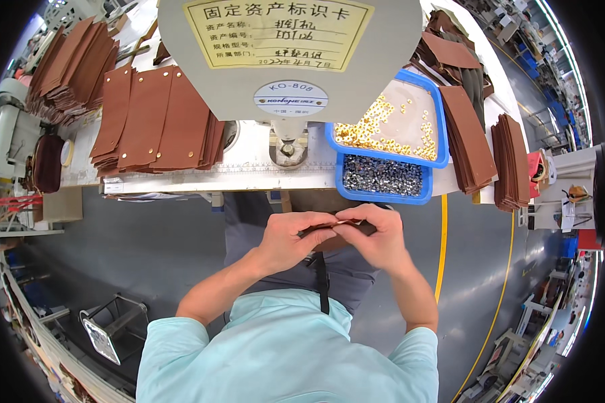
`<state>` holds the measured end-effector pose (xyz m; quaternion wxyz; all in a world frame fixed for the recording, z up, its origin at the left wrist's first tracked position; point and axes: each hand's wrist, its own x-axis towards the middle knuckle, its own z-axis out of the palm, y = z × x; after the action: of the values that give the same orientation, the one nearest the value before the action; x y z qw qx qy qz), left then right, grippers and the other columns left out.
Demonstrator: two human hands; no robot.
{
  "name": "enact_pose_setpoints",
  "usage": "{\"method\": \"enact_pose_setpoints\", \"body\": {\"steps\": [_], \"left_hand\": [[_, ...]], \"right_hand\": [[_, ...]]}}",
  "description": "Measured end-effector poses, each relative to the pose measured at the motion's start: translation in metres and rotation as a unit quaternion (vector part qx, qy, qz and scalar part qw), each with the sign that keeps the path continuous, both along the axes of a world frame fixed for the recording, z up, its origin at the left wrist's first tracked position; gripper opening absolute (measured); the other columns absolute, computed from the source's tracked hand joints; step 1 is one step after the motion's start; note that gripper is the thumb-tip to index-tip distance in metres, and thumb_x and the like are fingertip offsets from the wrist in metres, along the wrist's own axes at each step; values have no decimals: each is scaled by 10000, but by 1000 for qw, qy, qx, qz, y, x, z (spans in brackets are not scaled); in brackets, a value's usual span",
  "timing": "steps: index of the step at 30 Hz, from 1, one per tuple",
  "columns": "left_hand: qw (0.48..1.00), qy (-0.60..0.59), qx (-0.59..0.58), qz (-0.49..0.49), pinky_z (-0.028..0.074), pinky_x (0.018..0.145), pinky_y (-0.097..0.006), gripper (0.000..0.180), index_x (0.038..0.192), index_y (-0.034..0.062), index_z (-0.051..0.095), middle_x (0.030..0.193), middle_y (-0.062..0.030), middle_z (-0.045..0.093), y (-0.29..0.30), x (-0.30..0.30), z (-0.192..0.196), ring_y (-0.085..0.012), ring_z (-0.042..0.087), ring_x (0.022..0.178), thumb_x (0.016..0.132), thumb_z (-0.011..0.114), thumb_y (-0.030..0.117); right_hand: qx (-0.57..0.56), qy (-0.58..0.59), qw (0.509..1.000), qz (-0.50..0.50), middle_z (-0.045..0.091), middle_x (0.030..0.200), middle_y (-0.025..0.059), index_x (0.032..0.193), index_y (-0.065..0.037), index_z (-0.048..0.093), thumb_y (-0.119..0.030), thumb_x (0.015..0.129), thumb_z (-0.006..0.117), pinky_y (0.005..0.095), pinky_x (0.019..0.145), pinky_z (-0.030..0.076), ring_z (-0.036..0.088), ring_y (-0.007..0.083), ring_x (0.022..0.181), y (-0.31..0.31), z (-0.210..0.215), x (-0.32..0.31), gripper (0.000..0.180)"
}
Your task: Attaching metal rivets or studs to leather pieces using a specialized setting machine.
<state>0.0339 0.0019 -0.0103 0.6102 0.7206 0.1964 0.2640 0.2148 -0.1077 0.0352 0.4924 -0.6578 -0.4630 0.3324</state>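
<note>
So the top panels in the flat, reddish-brown leather-like stack (161,127) at front left already have round gold studs, so I'd count those as done. The thinner brown stack (464,138) on the right shows no studs I can make out, so maybe that's what's left.

The small folded brown leathery piece (329,243) is just short of the white tabletop (275,183), above the lap. Left hand (286,238) and right hand (378,238) both pinch it, thumbs against fingers. Can't tell if it's studded; fingers cover most of it.

Texture-wise: matte panels, a smooth pale grey machine head (228,94), a blue plastic tray (441,127) of shiny gold rings, and a second blue tray (383,199) full of dark, glittery metal bits.
</note>
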Motion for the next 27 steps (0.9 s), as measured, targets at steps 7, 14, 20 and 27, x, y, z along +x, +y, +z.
{"method": "enact_pose_setpoints", "body": {"steps": [7, 14, 20, 27], "left_hand": [[970, -15, 244, 12, 552, 595, -315, 223, 1054, 98, 776, 881, -53, 767, 4, -1, 8, -211, 722, 708, 834, 806, 84], [926, -202, 316, 26, 557, 523, -313, 203, 966, 80, 705, 904, -55, 765, 1, 0, 8, -199, 732, 706, 789, 795, 37], [915, -235, 327, 19, 588, 553, -302, 250, 938, 64, 693, 943, -84, 762, 3, 0, 13, -209, 737, 721, 728, 811, -1], [928, -238, 286, 13, 598, 591, -303, 348, 968, 66, 723, 924, -80, 760, -1, 0, 13, -223, 744, 751, 663, 808, -80]], "right_hand": [[4, -371, 927, -52, 714, 1020, 153, 1016, 1, 748, -13, 883, 698, 398, 764, 569, 703, 330, 867, 22, -33, 62, 142], [-14, -454, 889, -60, 673, 907, 150, 952, 6, 728, -16, 866, 715, 444, 744, 549, 679, 362, 826, 30, -46, 68, 90], [-22, -482, 874, -61, 663, 890, 142, 917, -9, 710, -22, 864, 714, 439, 737, 543, 668, 348, 820, 30, -46, 68, 54], [-5, -482, 874, -63, 656, 877, 134, 957, -20, 727, -28, 863, 717, 436, 738, 541, 659, 334, 810, 30, -43, 65, 95]]}}
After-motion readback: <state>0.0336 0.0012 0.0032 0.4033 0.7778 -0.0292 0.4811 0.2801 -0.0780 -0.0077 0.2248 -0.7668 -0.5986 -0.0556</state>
